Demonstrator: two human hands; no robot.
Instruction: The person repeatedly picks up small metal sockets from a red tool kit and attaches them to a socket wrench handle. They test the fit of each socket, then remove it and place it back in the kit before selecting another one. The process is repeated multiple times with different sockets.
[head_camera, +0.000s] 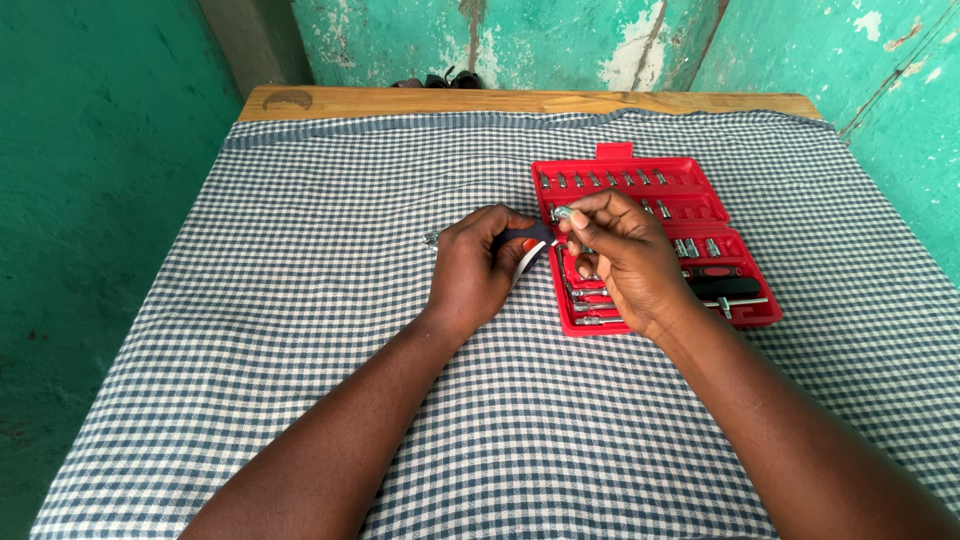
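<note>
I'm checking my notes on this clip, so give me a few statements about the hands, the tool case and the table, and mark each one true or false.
1. The red tool case lies open on the checked cloth. True.
2. The left hand is resting flat and empty on the cloth. False: it grips a dark tool handle with orange and white on it.
3. The right hand pinches a small metal bit between its fingertips. True.
4. The case sits on the left side of the table. False: it sits to the right, partly under the right hand.
5. The walls around the table are painted yellow. False: they are green, with peeling patches.
6. Rows of small metal bits fill the case. True.
</note>
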